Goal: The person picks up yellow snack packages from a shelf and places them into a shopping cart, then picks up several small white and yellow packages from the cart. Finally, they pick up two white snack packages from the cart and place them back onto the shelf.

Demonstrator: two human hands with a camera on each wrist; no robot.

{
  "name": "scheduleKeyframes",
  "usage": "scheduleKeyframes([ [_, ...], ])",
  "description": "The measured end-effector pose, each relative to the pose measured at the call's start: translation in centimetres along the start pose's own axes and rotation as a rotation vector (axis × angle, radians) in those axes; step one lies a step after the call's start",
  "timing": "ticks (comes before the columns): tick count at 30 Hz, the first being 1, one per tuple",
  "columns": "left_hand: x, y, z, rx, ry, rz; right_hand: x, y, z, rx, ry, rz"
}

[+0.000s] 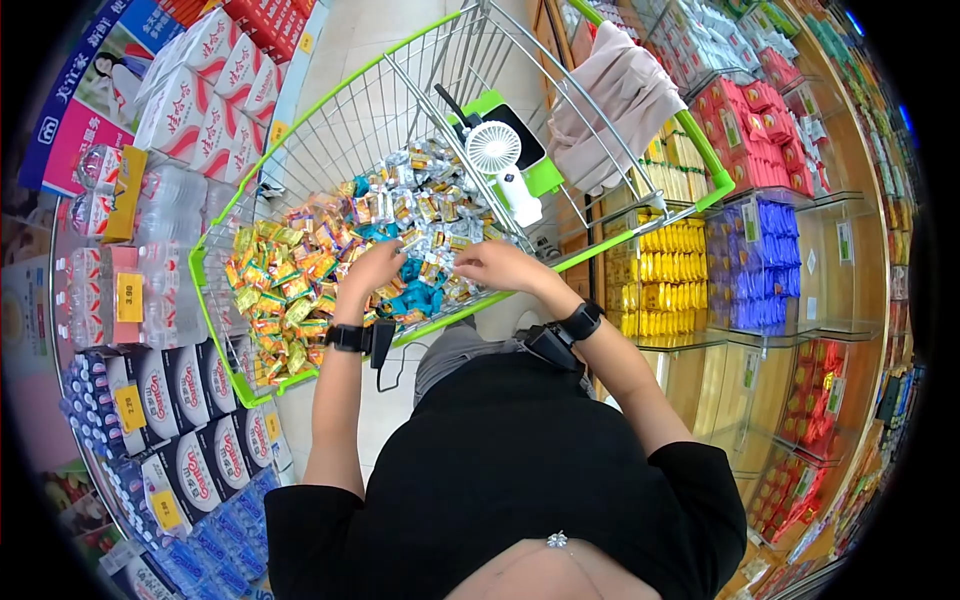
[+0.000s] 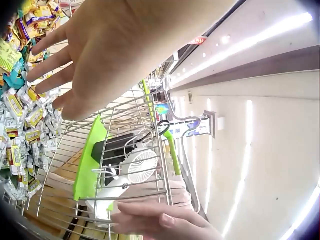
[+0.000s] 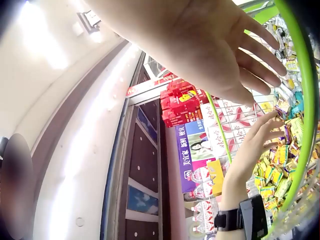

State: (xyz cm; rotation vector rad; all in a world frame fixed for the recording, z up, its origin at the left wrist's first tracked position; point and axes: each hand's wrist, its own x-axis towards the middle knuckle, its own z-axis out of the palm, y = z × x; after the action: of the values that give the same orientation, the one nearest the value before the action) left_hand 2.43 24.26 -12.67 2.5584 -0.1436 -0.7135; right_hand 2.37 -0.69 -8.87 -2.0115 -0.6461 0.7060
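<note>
Small wrapped candies fill the lower part of a green-rimmed shopping cart. Gold and orange wrappers lie at the left, silver ones at the right, with teal ones between. My left hand hovers over the middle of the pile; in the left wrist view its fingers are extended and hold nothing. My right hand is over the silver candies near the cart's near rim. The right wrist view shows its fingers extended, slightly bent, with nothing gripped.
A white handheld fan and a dark device sit by the cart's green seat panel. Pale pink cloth drapes near the handle. Shelves of yellow packets stand right; boxed drinks and bottles line the left.
</note>
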Motion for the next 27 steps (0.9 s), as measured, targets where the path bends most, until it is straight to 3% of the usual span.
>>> scheduleKeyframes([
  [2,1.7,-0.1,0.0,0.036,-0.047,-0.007,-0.1,1.1,0.0,-0.070,0.042,-0.106],
  [3,1.6,1.7,-1.3,-0.009,-0.133,-0.099,-0.5,-0.2,-1.3,-0.073,0.047,-0.104],
  [5,1.9,2.1,-1.6,-0.003,-0.112,-0.064,-1.6,-2.8,-4.8,-0.020,-0.204,0.001],
  [8,2.1,2.3,-1.6,-0.029,-0.107,-0.042,-3.0,-2.3,-8.4,0.035,-0.062,-0.027],
  [10,2.3,2.0,-1.3,-0.073,-0.105,-0.057,-3.5,-3.2,-11.0,0.029,0.091,0.229],
  [13,2.4,1.6,-1.2,-0.079,-0.142,-0.065,-1.4,-0.4,-12.8,-0.069,0.174,0.421],
  [15,2.5,0.9,-0.8,-0.114,-0.157,-0.079,1.3,2.5,-12.9,-0.132,0.188,0.444],
  [17,2.7,0.0,-0.4,-0.139,-0.147,-0.080,4.0,4.5,-12.5,-0.167,0.209,0.639],
  [21,2.8,-0.8,-0.6,-0.222,-0.163,-0.090,6.8,9.7,-11.3,-0.410,0.137,0.749],
  [24,3.1,-1.9,-0.2,-0.167,-0.122,-0.033,6.7,11.7,-10.6,-0.433,0.074,0.762],
  [27,3.5,-2.1,0.1,-0.195,-0.137,-0.075,5.5,10.5,-10.6,-0.343,0.254,0.721],
])
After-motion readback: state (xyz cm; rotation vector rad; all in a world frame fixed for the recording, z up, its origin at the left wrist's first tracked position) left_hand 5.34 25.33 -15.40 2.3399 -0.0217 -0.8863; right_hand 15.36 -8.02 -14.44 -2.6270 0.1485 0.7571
